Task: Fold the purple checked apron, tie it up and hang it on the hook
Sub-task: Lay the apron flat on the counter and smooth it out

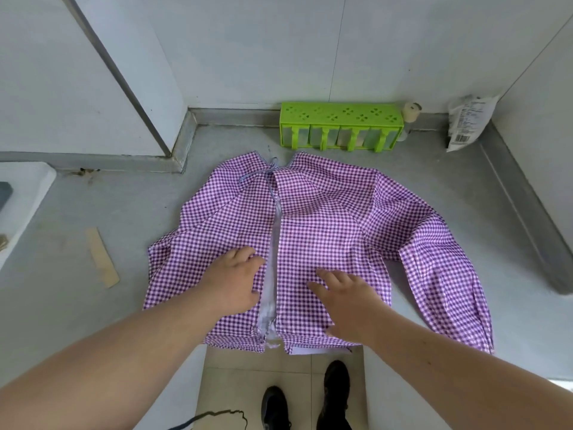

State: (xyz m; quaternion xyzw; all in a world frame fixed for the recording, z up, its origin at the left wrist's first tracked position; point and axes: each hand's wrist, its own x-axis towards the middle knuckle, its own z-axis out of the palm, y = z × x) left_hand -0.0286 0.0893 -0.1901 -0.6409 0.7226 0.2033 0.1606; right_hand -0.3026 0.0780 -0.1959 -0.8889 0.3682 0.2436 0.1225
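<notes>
The purple checked apron [325, 225] lies spread flat on the grey counter [124, 212], back side up, with a pale slit running down its middle. Its thin ties are knotted at the neck [269, 172] on the far side. One sleeve drapes out to the right and down toward the counter's front edge. My left hand [235, 280] rests flat on the cloth just left of the slit, fingers spread. My right hand [347, 302] presses flat on the cloth just right of the slit. Neither hand grips anything. No hook is in view.
A green plastic seasoning rack [341, 125] stands at the back against the wall, with a small jar [410, 114] and a white packet [468, 122] to its right. A wooden stick [102, 257] lies left of the apron. A white tray edge [24, 193] sits far left.
</notes>
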